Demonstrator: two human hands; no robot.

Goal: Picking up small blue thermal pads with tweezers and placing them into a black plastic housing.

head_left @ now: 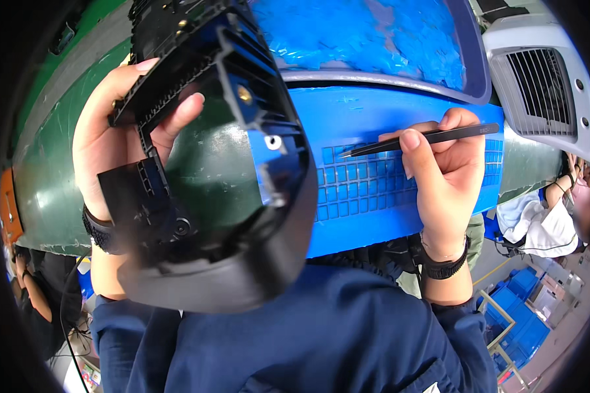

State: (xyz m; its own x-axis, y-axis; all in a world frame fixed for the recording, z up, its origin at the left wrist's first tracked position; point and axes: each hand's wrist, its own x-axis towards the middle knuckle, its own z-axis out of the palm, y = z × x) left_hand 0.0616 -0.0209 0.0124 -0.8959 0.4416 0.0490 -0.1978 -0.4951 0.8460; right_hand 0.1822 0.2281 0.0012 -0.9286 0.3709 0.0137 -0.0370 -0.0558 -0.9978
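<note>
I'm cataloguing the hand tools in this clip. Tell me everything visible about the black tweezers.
The black tweezers are slim, matte and straight, tapering to a fine point. The right hand pinches them like a pen, lying nearly level, tip aimed left over the blue gridded tray. Whether the tip holds anything cannot be told.

A black ribbed plastic housing (210, 164) is seen, black tweezers (426, 137), a bright blue gridded tray (373, 190), a dark green bench (46, 157), and navy sleeves (334, 334).
</note>
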